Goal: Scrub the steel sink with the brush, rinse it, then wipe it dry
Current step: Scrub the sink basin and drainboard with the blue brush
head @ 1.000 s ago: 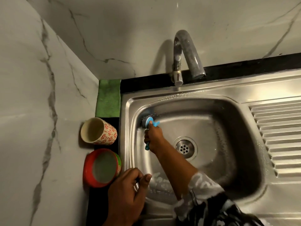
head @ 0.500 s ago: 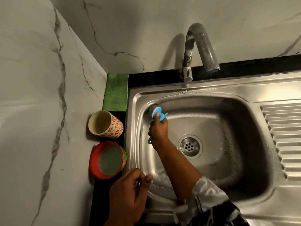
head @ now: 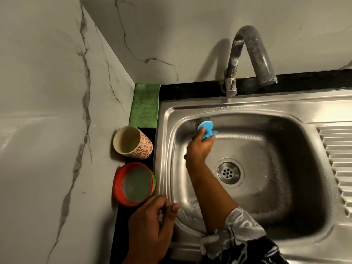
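Steel basin sink (head: 285, 107), sudsy, mid-scrub: right hand (head: 199, 147) grips blue plastic brush (head: 206, 130); left hand (head: 152, 225) curled, contents unclear; rinsing, drying outstanding.

Counter (head: 190, 91) holds green cloth (head: 145, 105), floral cup (head: 142, 147), red tub (head: 133, 184).

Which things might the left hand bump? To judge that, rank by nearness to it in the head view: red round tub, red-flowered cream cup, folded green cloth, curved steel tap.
1. Red round tub, just beyond the left hand.
2. Red-flowered cream cup, behind the tub.
3. Folded green cloth, back left corner.
4. Curved steel tap, far back, rightward.
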